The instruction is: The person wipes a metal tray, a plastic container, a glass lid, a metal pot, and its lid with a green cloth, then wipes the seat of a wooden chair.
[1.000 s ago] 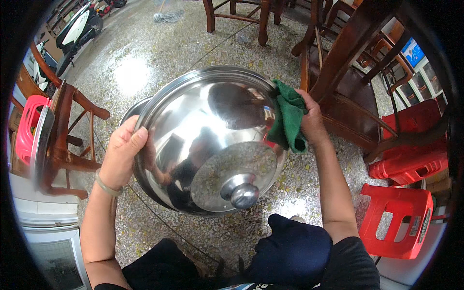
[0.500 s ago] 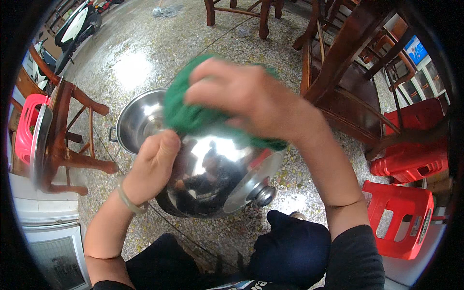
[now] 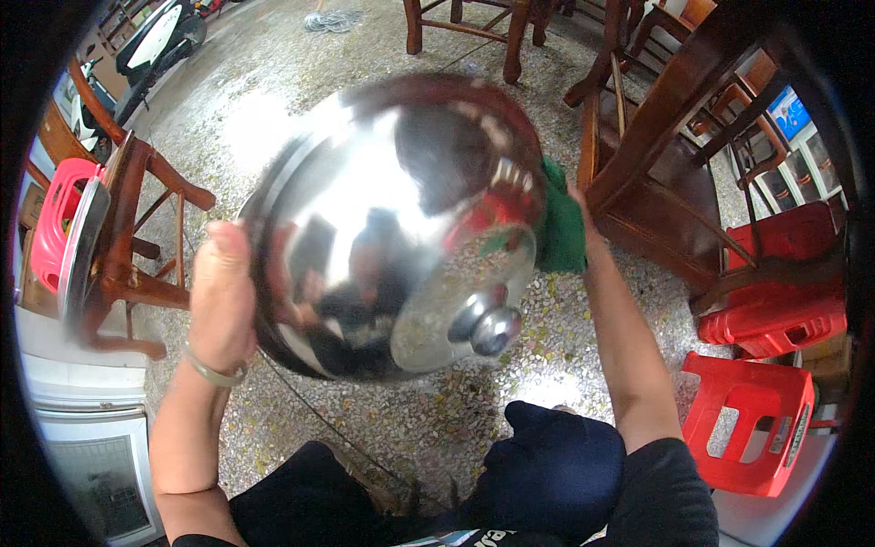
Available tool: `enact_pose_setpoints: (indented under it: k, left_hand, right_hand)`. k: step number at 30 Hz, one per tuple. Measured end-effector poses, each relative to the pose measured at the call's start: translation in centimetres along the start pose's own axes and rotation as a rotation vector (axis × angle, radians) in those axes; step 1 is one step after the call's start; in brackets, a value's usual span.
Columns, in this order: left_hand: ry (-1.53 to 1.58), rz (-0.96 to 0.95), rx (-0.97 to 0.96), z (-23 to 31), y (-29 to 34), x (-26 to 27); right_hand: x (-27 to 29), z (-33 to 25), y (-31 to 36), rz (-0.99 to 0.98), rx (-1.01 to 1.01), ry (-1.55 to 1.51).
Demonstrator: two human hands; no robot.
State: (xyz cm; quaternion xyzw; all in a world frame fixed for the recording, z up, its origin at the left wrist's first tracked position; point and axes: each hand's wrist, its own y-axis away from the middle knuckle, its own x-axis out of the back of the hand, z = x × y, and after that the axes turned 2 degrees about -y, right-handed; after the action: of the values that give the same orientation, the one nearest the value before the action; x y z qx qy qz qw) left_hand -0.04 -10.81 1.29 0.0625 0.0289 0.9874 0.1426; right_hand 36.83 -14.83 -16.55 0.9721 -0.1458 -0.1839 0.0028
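A large, shiny domed pot lid (image 3: 401,182) with a glass window and a round metal knob (image 3: 492,330) is held up in front of me, tilted so its outer face shows. My left hand (image 3: 223,287), a pale bangle at its wrist, grips the lid's left edge with the thumb up. At the lid's right edge, my right hand (image 3: 583,219) holds a bunched green cloth (image 3: 562,219) against it. Most of that hand's fingers are hidden behind the cloth and lid. The lid covers the place where the metal pot stood.
Wooden chairs stand to the left (image 3: 150,210) and right (image 3: 647,182). A pink basket (image 3: 64,223) and a round metal lid (image 3: 87,246) rest on the left chair. Red plastic stools (image 3: 756,406) are at right. Speckled floor (image 3: 437,428) lies below; a motorbike (image 3: 155,50) is far left.
The domed lid has been raised and turned, now blocking the pot from view. My left hand moved left along its edge. My right hand took the cloth from its top to its right side.
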Motion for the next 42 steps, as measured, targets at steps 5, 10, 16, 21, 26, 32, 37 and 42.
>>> enact_pose_setpoints:
  k: [5,10,16,21,26,32,37,42]
  left_hand:
    - [0.306,-0.053,-0.005,-2.0,-3.8,2.9]
    - [0.207,-0.544,-0.113,-4.7,-7.1,6.3]
    - [-0.162,-0.443,-0.172,-3.8,-6.0,2.9]
    - [-0.109,-0.437,-0.041,-4.7,-4.1,1.7]
    - [-0.152,-0.456,-0.075,-2.9,-2.8,0.6]
    - [-0.239,-0.527,0.027,-4.0,-0.8,-1.8]
    - [-0.424,-0.437,-0.136,-5.4,-0.4,-2.2]
    - [0.029,-0.146,0.035,-3.4,-0.5,-0.4]
  right_hand:
    - [-1.0,2.4,2.0,0.007,-0.142,-0.441]
    - [1.4,-4.8,1.2,-0.178,0.050,-0.495]
    - [-2.0,-7.2,4.4,0.088,0.262,0.190]
    - [-2.8,-8.2,4.3,0.177,0.362,0.458]
    - [-6.1,-10.8,4.0,0.050,0.609,0.753]
    - [-15.9,-10.2,3.1,-0.479,0.992,1.082]
    - [-16.4,-8.7,1.7,-0.714,0.768,0.885]
    - [-3.7,-7.4,-1.6,-0.100,0.325,0.448]
